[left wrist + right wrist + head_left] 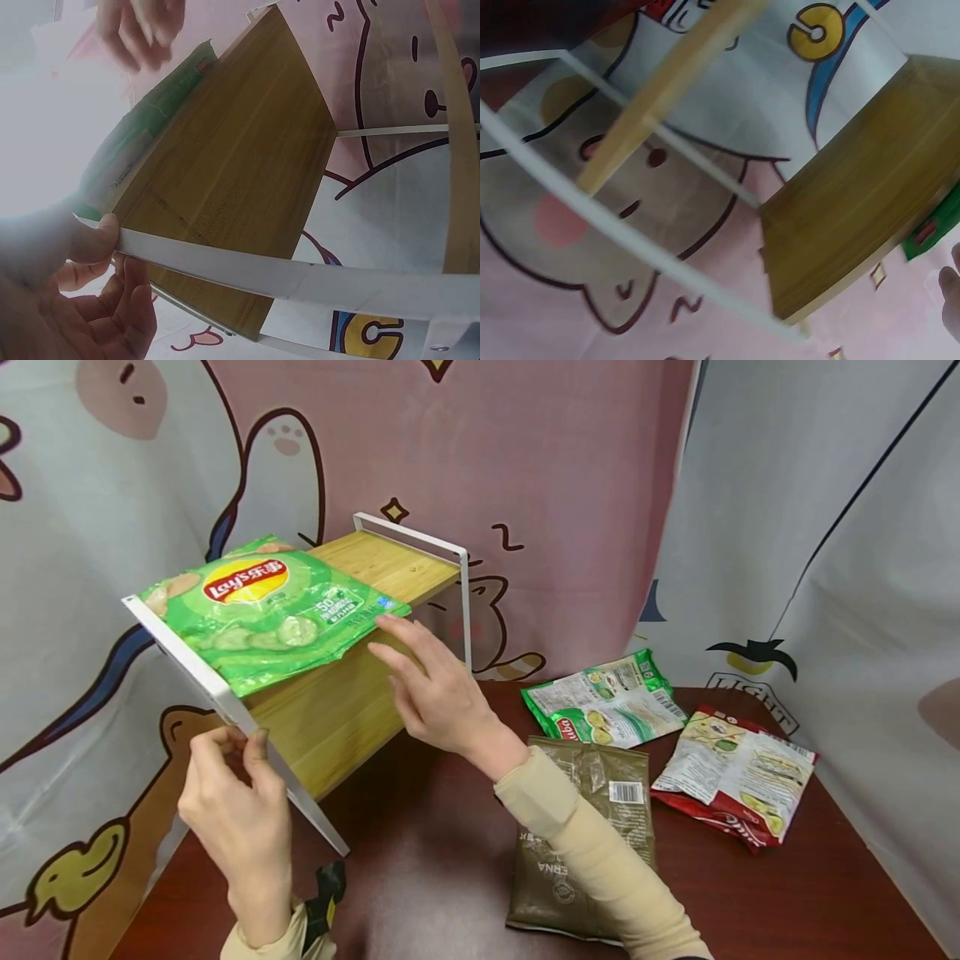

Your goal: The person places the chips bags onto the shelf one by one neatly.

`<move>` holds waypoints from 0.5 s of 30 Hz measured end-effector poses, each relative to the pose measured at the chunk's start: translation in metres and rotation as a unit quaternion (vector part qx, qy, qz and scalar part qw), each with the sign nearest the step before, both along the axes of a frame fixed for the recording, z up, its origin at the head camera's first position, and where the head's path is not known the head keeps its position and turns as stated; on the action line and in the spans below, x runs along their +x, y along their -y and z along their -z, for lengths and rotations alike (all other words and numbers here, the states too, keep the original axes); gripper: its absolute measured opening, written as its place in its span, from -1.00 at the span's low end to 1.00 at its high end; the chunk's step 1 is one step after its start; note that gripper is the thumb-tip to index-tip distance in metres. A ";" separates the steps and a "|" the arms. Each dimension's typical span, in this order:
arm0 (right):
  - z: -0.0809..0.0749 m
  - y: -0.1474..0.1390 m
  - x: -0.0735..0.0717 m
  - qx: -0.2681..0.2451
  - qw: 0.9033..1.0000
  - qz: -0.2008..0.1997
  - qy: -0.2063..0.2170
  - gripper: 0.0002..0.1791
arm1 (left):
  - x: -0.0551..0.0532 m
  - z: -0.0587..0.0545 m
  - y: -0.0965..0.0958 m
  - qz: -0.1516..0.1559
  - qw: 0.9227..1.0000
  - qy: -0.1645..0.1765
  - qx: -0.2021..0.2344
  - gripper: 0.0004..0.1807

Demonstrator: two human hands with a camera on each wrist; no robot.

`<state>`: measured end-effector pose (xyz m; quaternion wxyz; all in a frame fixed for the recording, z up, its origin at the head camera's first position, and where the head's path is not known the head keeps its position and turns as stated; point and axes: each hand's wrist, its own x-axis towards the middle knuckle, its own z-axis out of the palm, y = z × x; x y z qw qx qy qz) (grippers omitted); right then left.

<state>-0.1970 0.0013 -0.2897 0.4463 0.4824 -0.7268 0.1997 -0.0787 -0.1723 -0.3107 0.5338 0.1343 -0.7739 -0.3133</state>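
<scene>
A bamboo shelf [337,710] with a white metal frame [225,693] stands tilted on the dark red table [420,860]. A green Lay's chip bag [262,610] lies on the shelf's top board. My left hand [240,739] pinches the near frame leg between thumb and fingers; the left wrist view shows the thumb [97,232] on the white bar [262,274]. My right hand [390,647] is held out with straight fingers, the fingertips touching the bag's near right corner at the board's edge. In the right wrist view only the board's [855,225] underside and a sliver of the green bag [926,232] show.
Three snack bags lie on the table to the right: a green one [607,697], a brown one [585,827] partly under my right sleeve, and a red and white one [738,772]. Cartoon-printed curtains [525,485] hang close behind and on both sides.
</scene>
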 end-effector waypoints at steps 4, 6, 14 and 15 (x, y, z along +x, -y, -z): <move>0.013 -0.017 -0.005 -0.023 1.000 0.014 0.010 -0.62 | 0.000 0.000 0.000 -0.001 1.000 -0.002 0.000 -0.67; 0.020 -0.026 -0.007 -0.023 0.999 0.023 0.023 -0.63 | 0.000 0.000 0.000 -0.001 1.000 -0.002 0.001 -0.67; 0.062 -0.065 -0.011 0.070 0.990 0.070 0.099 -0.71 | 0.001 -0.001 0.000 0.000 1.000 0.005 -0.008 -0.68; 0.067 -0.070 -0.010 0.091 0.987 0.071 0.109 -0.71 | 0.001 -0.001 0.000 0.000 1.000 0.005 -0.009 -0.68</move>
